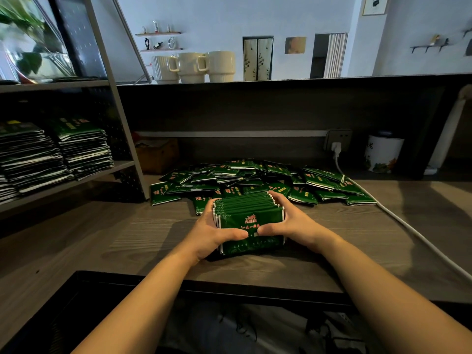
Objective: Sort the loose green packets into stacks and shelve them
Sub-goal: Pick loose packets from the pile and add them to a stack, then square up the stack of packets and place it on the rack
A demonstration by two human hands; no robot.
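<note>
Both hands held one gathered stack of packets point(249, 222) on edge on the table point(127, 241), just in front of the loose pile point(255, 178). The left hand point(214, 232) clasped its left end and the right hand point(288, 223) its right end, thumbs pressed on the front packet. To square it well, I judged both ends should be pushed evenly and the lower edges tapped level before lifting toward the shelf point(76, 178). Two full stacks were plain there, with part of a third; three mugs point(194, 67) stood above.
</note>
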